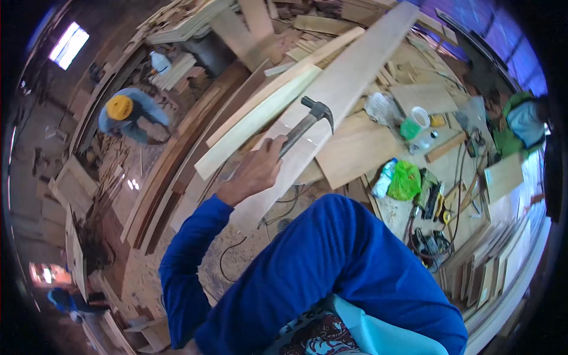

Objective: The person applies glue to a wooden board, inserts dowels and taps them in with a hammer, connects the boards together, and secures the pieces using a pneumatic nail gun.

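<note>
Long smooth board, one. Runs from the far timber heap toward the seated person; the claw hammer shows over its face. We advise checking that it sits flat and steady before any force comes on it.

Pale narrow planks, two. Lie to the left of the board, in roughly the same direction. We would keep the hammer head clear of their edges, which could dent.

Bent leg in blue cloth, one. On the near side of the board; we would keep any swing away from the knee.

Claw hammer, one. Dark head outermost, claw curving to the right, striking face toward the planks. Whether it touches the board we cannot tell. We judge that, for a clean blow, the face needs turning squarely downward.

Left hand, one. Grips the handle, with a length of it bare below the head. The right hand we cannot make out.

Fingers, one set. Curled round the handle and pressed together; the thumb is unclear to us. We favour a firm hold with a loose wrist.
</note>
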`<state>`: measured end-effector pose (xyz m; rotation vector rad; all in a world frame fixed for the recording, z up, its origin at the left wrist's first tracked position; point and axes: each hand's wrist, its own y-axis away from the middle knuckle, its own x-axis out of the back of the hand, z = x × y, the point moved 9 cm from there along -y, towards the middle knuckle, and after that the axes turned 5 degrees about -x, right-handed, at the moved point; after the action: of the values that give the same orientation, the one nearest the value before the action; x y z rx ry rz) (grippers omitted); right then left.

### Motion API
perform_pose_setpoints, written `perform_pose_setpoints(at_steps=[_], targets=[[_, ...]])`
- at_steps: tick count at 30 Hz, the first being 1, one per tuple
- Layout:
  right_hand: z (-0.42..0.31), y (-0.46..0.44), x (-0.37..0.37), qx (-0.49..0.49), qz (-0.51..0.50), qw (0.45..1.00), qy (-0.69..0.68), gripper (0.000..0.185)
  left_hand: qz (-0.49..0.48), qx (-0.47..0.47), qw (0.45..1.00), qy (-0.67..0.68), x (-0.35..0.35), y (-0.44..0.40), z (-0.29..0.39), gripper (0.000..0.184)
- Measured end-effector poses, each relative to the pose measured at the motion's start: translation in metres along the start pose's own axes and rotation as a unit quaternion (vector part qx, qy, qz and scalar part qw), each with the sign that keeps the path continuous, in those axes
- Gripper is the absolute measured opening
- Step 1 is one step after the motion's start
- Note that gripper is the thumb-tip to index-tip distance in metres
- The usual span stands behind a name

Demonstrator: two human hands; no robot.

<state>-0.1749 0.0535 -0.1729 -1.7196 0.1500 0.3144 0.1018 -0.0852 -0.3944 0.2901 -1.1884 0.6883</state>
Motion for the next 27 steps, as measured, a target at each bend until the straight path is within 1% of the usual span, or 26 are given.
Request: perform_pose_setpoints(at_steps=[1,5,7,9,10,12,14,15,16,17,18,19,20,21,22,23,24,25,27], targets=[[-0.02,-0.004,0.005,-0.007,-0.013,0.999,0.037,0.026,-0.037,0.024,0.999,0.028,-0.021,-0.012,0.006,0.056],[-0.107,-0.017,0.019,-0.037,-0.079,0.975,0.203,0.027,-0.04,-0.074,0.995,0.056,-0.096,-0.052,0.043,0.054],[-0.15,-0.016,0.018,-0.06,-0.108,0.955,0.27,0.027,-0.09,-0.073,0.991,0.062,-0.143,-0.068,0.052,0.055],[-0.177,-0.01,0.012,-0.085,-0.137,0.934,0.32,0.027,-0.094,-0.074,0.992,0.039,-0.193,-0.093,0.053,0.055],[-0.194,0.001,0.016,-0.08,-0.132,0.935,0.32,0.027,-0.1,-0.062,0.993,0.016,-0.217,-0.098,0.053,0.056],[-0.224,0.036,0.043,-0.119,-0.042,0.941,0.313,0.027,-0.135,-0.024,0.99,0.025,-0.251,-0.112,0.05,0.054],[-0.249,0.065,0.068,-0.159,0.047,0.925,0.343,0.032,-0.017,-0.015,0.993,0.114,-0.311,-0.128,0.026,0.043],[-0.263,0.103,0.087,-0.201,0.112,0.897,0.377,0.037,-0.093,0.01,0.988,0.119,-0.278,-0.132,0.048,0.03],[-0.279,0.139,0.106,-0.3,0.121,0.824,0.464,0.04,-0.099,0.092,0.982,0.132,-0.257,-0.135,0.051,0.024],[-0.286,0.183,0.116,-0.27,0.356,0.773,0.451,0.041,0.132,-0.087,0.987,0.034,-0.287,-0.128,0.044,0.022],[-0.292,0.242,0.124,-0.253,0.477,0.7,0.468,0.041,0.058,0.003,0.997,0.059,-0.362,-0.139,0.021,0.021],[-0.292,0.281,0.133,-0.257,0.522,0.64,0.502,0.037,0.115,-0.102,0.98,0.129,-0.252,-0.111,0.049,0.018],[-0.287,0.334,0.14,-0.256,0.586,0.626,0.447,0.034,0.002,-0.064,0.986,0.155,-0.208,-0.088,0.061,0.029],[-0.278,0.383,0.14,-0.255,0.645,0.597,0.403,0.033,-0.004,-0.087,0.992,0.091,-0.21,-0.074,0.059,0.023],[-0.259,0.418,0.139,-0.262,0.634,0.607,0.402,0.033,0.037,-0.06,0.969,0.237,-0.21,-0.051,0.041,0.016],[-0.238,0.464,0.139,-0.253,0.683,0.586,0.356,0.033,0.035,-0.062,0.965,0.252,-0.187,-0.025,0.035,0.012],[-0.215,0.499,0.141,-0.243,0.728,0.563,0.307,0.034,0.033,-0.064,0.962,0.264,-0.156,0.005,0.029,0.011],[-0.196,0.502,0.146,-0.251,0.721,0.571,0.301,0.034,0.04,-0.054,0.964,0.256,-0.138,0.022,0.013,0.011],[-0.134,0.525,0.155,-0.202,0.767,0.572,0.207,0.036,0.076,-0.043,0.966,0.242,-0.109,0.074,-0.03,0.017]])
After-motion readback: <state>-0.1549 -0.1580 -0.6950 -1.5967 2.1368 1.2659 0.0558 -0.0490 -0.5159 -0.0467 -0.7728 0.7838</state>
